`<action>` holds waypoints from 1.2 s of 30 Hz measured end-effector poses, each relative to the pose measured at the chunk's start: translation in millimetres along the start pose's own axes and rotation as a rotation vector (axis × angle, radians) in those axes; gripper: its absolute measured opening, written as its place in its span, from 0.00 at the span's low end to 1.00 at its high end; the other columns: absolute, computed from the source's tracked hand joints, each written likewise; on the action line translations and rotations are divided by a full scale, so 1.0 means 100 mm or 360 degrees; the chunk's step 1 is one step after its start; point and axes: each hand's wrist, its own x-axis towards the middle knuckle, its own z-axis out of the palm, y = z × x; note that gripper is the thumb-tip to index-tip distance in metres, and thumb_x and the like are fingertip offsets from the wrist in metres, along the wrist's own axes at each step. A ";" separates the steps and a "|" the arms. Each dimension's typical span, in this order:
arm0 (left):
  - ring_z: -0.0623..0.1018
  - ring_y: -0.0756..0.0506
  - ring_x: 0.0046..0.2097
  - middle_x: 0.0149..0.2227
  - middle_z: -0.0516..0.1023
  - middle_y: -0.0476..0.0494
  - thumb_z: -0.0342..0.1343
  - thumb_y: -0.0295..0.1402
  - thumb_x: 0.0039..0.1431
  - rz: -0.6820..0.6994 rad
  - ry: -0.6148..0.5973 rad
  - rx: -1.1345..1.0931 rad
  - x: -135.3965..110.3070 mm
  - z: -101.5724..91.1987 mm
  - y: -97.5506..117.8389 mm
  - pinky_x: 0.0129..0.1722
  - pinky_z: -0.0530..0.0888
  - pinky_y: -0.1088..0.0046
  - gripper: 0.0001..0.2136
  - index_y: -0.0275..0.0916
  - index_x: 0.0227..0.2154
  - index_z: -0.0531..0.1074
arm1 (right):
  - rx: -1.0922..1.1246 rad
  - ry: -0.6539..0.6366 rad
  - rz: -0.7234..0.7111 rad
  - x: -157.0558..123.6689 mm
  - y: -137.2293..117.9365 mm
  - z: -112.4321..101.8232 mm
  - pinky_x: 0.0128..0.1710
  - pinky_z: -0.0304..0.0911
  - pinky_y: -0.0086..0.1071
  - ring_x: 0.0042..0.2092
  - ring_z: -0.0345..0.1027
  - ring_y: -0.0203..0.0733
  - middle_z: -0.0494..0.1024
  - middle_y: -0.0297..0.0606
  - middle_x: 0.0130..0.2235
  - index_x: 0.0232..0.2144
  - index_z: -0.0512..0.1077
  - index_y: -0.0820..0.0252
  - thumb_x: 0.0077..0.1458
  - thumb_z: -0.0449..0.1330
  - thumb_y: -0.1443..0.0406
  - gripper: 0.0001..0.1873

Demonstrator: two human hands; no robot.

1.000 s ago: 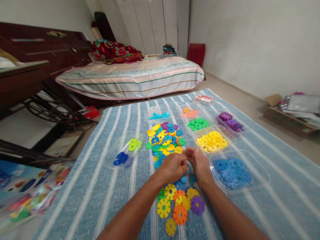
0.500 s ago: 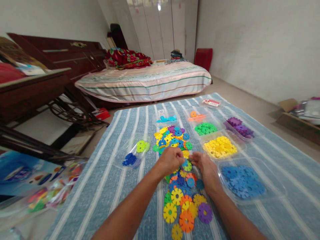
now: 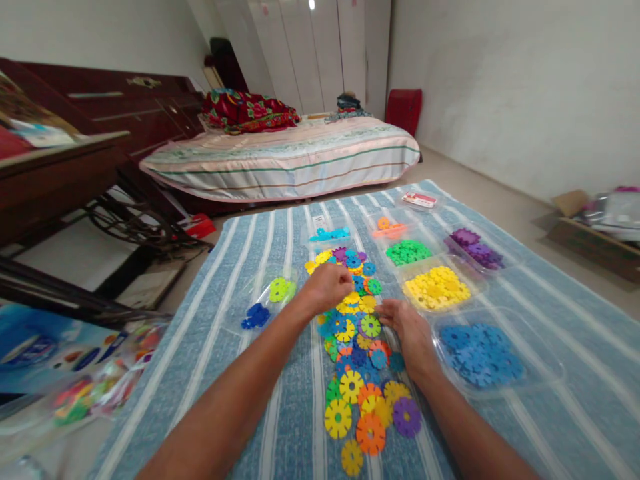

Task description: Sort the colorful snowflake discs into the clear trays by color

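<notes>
Two hands at the mixed pile of toothed discs [image 3: 353, 320] on the striped mat [image 3: 250, 267].
Left hand [image 3: 327, 287] hangs over the far part of the pile, fingers curled under into a loose fist; whether they pinch a disc cannot be told. Right hand [image 3: 407, 327] lies low at the pile's right edge, fingers extended and loosely spread, tips just beside a green disc [image 3: 371, 325]. Yellow discs [image 3: 436, 288] and blue discs [image 3: 480, 347] lie in clear trays right of the right hand.
</notes>
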 end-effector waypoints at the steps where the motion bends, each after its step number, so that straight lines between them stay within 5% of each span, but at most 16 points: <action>1: 0.73 0.50 0.27 0.20 0.73 0.52 0.53 0.29 0.46 0.0080 -0.0116 0.0049 -0.10 0.09 0.04 0.27 0.64 0.79 0.06 0.36 0.23 0.74 | -0.0003 0.0005 -0.0005 0.01 0.00 0.00 0.42 0.64 0.39 0.42 0.71 0.46 0.79 0.41 0.37 0.36 0.74 0.57 0.50 0.53 0.44 0.25; 6: 0.73 0.48 0.29 0.22 0.73 0.50 0.53 0.30 0.46 0.0345 -0.0413 0.0322 -0.47 0.40 0.25 0.26 0.63 0.77 0.05 0.39 0.22 0.73 | 0.0007 0.0006 0.0003 0.03 0.02 -0.01 0.41 0.65 0.39 0.41 0.71 0.45 0.79 0.40 0.36 0.36 0.74 0.57 0.50 0.53 0.44 0.26; 14: 0.75 0.41 0.41 0.39 0.75 0.40 0.50 0.28 0.48 0.0483 -0.0473 0.0643 -0.63 0.62 0.35 0.35 0.71 0.68 0.10 0.40 0.35 0.71 | 0.0025 -0.0009 0.0017 0.03 0.03 -0.03 0.40 0.65 0.37 0.39 0.71 0.43 0.79 0.41 0.36 0.37 0.73 0.58 0.49 0.53 0.43 0.27; 23: 0.76 0.45 0.35 0.29 0.77 0.47 0.50 0.28 0.48 0.0484 -0.0543 0.0406 -0.62 0.69 0.35 0.31 0.69 0.74 0.05 0.40 0.25 0.71 | 0.0044 0.0002 -0.0012 0.06 0.04 -0.02 0.39 0.65 0.37 0.39 0.72 0.44 0.79 0.40 0.35 0.36 0.73 0.58 0.49 0.53 0.43 0.27; 31: 0.77 0.38 0.41 0.37 0.79 0.35 0.49 0.28 0.49 0.0281 -0.0533 0.0559 -0.61 0.82 0.57 0.36 0.72 0.66 0.10 0.35 0.33 0.73 | 0.0031 0.0016 0.0033 0.06 0.01 -0.03 0.40 0.65 0.37 0.39 0.72 0.44 0.79 0.41 0.35 0.36 0.73 0.59 0.48 0.53 0.42 0.29; 36: 0.77 0.40 0.41 0.36 0.78 0.38 0.49 0.28 0.48 0.0314 -0.0439 0.0411 -0.65 0.84 0.54 0.36 0.71 0.67 0.09 0.37 0.31 0.73 | 0.0027 0.0012 0.0052 0.06 0.04 -0.03 0.41 0.65 0.38 0.39 0.72 0.44 0.79 0.40 0.36 0.36 0.73 0.58 0.47 0.54 0.42 0.28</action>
